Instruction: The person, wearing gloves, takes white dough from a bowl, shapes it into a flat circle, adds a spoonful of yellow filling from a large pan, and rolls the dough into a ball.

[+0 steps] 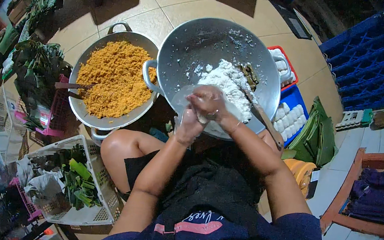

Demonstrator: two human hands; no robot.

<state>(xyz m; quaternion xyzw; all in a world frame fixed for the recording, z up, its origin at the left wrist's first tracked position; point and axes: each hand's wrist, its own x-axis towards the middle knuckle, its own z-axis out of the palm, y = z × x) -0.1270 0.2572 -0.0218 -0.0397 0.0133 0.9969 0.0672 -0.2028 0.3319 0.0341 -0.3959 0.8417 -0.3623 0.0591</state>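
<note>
Seated person shaping rice, seen from above. The left hand (187, 125) and right hand (209, 104) are pressed together, both closed around a lump of white rice (200, 117) that shows only as a pale sliver between the palms; the right hand lies on top and the left cups from below, a grip that would squeeze the lump from both sides. A thin clear plastic sheet (181, 100) seems to wrap the hands, probably to keep the sticky grains off the skin, though its edges are hard to trace. Just beyond the hands a large metal bowl (186, 47) is tilted toward the person, so the heap of cooked white rice (227, 83) sits at its near rim, within easy reach. A wooden spoon (263, 121) rests on that rim to the right of the hands, its handle pointing back to the person. To the left of the hands a second metal pan holds yellow crumbly filling (113, 77) with a spatula (72, 87) lying in it. Farther right of the hands, a blue tray (300, 99) holds rows of white rolled pieces (288, 120), and folded green leaves (317, 133) lie beside it. Near the left elbow a white plastic basket (94, 213) contains leaf scraps
</note>
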